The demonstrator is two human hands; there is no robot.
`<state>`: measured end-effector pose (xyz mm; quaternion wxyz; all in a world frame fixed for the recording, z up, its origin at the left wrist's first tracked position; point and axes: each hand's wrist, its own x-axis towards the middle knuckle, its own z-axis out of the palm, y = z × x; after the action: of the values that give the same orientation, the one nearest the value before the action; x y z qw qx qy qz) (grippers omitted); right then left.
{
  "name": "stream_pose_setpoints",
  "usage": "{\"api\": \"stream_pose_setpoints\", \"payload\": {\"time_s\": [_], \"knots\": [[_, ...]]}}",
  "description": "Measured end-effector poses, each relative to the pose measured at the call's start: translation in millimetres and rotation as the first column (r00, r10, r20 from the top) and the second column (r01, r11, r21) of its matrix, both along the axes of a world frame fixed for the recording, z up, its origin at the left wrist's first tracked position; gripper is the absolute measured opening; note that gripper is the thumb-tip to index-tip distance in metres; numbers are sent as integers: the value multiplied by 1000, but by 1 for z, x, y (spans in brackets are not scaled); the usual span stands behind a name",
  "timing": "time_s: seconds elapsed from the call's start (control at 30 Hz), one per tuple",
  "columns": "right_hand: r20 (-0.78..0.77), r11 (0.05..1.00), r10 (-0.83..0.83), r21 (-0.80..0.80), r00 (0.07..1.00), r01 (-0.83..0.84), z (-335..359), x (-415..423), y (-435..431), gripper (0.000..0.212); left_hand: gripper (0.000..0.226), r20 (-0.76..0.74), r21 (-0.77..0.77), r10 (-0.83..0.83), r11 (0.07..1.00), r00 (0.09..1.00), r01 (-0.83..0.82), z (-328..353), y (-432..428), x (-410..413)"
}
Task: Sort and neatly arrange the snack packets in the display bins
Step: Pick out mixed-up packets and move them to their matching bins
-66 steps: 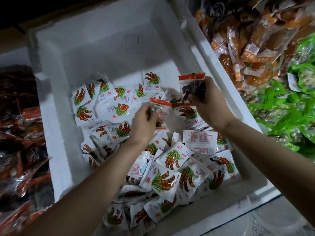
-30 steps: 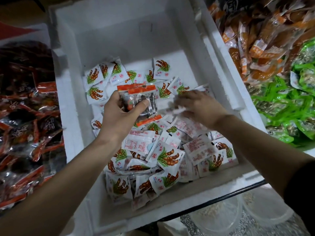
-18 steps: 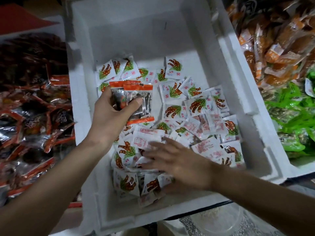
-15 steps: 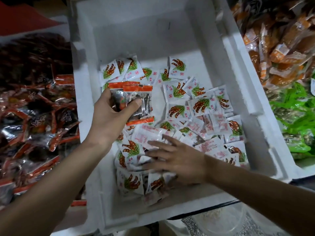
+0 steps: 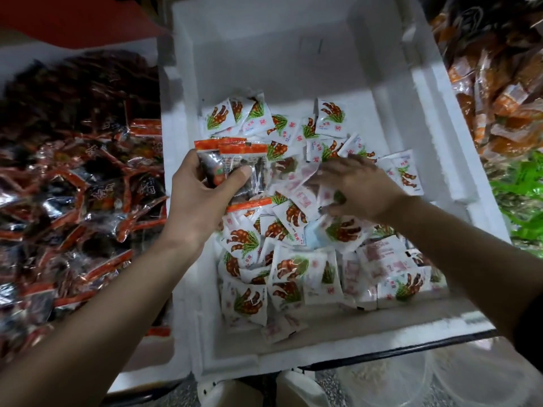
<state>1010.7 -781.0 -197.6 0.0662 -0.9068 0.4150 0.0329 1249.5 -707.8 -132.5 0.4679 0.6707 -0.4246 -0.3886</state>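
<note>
A white foam bin (image 5: 435, 127) holds a loose pile of white snack packets (image 5: 288, 268) printed with brown and green pictures. My left hand (image 5: 199, 201) grips two or three dark packets with orange tops (image 5: 244, 160) upright over the bin's left side, thumb across their front. An orange strip (image 5: 249, 204) of another such packet shows just under that hand. My right hand (image 5: 361, 192) lies palm down on the white packets at the bin's middle, fingers reaching left into the pile; it is blurred.
A bin heaped with dark packets with orange edges (image 5: 73, 171) stands on the left. Orange packets (image 5: 505, 83) and green packets (image 5: 526, 183) fill bins on the right. Clear plastic tubs (image 5: 382, 386) sit on the floor below the bin's front edge.
My right hand has moved from the near part of the pile up to its middle, shifting white packets. My left hand has kept hold of the dark packets in nearly the same spot.
</note>
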Motion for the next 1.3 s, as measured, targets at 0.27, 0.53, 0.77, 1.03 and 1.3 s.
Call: {"api": "stream_pose_setpoints", "payload": {"time_s": [0.27,0.53,0.77,1.03,1.3], "knots": [[313,975,219,-106,924,-195,3,54,97,50,34,-33,-7,65,998,997,-66,1,15,15],[-63,879,475,0,878,-476,-18,95,84,70,27,-30,-7,91,996,995,-91,0,25,26],[-139,926,324,-158,936,-344,-14,66,30,63,24,-58,43,147,989,987,-144,-3,40,40],[-42,987,52,-148,998,-58,2,48,23,66,30,-52,26,175,984,983,-174,6,59,60],[234,995,56,-88,971,-37,26,76,82,36,23,32,38,168,985,985,-169,3,83,86]]}}
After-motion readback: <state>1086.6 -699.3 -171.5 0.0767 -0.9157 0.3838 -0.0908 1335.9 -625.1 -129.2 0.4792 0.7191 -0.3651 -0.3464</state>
